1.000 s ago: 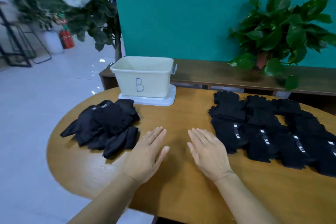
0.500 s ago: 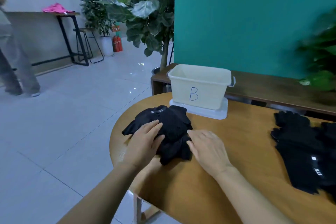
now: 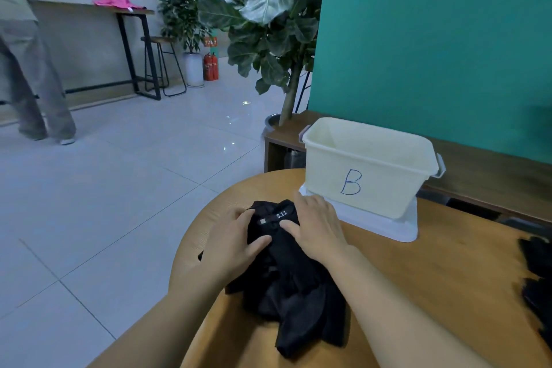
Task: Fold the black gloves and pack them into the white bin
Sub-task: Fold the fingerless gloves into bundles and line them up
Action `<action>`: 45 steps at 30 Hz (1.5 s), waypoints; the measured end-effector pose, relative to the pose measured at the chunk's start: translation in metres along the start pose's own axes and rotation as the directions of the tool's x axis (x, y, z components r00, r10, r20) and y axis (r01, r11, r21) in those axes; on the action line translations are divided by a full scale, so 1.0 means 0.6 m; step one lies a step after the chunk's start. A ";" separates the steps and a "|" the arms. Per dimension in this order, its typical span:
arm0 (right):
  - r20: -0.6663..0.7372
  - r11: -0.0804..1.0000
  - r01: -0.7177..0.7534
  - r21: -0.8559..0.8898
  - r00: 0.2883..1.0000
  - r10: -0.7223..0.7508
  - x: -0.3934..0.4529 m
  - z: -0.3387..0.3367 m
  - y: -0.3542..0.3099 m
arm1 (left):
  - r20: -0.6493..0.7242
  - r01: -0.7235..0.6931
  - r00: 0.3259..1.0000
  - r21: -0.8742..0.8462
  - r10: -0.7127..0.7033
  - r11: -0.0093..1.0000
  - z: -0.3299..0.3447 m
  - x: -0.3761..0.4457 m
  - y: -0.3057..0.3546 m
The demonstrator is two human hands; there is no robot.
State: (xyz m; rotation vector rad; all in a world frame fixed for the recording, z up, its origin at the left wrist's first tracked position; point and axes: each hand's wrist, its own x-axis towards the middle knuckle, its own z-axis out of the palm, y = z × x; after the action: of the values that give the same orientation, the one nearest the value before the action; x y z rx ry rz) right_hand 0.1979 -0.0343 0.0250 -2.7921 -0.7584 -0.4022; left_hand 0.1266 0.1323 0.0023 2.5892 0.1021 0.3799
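Observation:
A loose pile of black gloves (image 3: 294, 287) lies on the round wooden table (image 3: 433, 293) near its left edge; the top glove shows a "5.11" label. My left hand (image 3: 231, 240) grips the pile's left side, thumb on top and fingers curled over the far edge. Over the pile's upper right lies my right hand (image 3: 318, 224), its fingers fairly straight and the thumb pressing on the top glove. The white bin (image 3: 367, 170), marked "B", stands just behind the pile on its white lid (image 3: 388, 225); what I see of its inside holds nothing.
More black gloves (image 3: 537, 281) lie at the table's right edge. A low wooden bench (image 3: 493, 170) and a teal wall run behind the bin, with a potted tree (image 3: 263, 24) at the left. A person (image 3: 27, 69) walks on the tiled floor far left.
My view has swung left and closer. Both hands moved from the bare tabletop onto the left glove pile, and the left hand has taken hold of it.

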 end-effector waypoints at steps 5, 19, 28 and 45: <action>0.114 0.996 -0.082 0.042 0.991 0.076 0.023 0.020 0.006 | 0.003 0.042 0.999 -0.024 -0.042 0.999 0.011 0.000 -0.006; 0.057 0.771 -0.221 0.597 0.971 0.233 -0.087 -0.118 0.009 | -0.037 -0.030 0.999 -0.494 0.014 0.869 -0.101 -0.068 0.138; 0.193 0.376 -0.250 0.892 0.964 0.182 -0.250 -0.282 0.049 | 0.242 0.037 0.952 -0.703 0.189 0.711 -0.163 -0.156 0.270; 0.224 0.425 -0.395 0.814 0.890 0.397 -0.431 -0.324 0.167 | 0.415 0.070 0.851 -0.697 0.322 0.714 -0.040 -0.181 0.390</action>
State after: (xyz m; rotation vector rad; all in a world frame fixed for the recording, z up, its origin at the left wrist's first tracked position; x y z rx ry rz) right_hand -0.0037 -0.2920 0.1118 -1.8894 -0.1423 0.0784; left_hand 0.0155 -0.0737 0.1134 1.8465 -0.3608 -0.2218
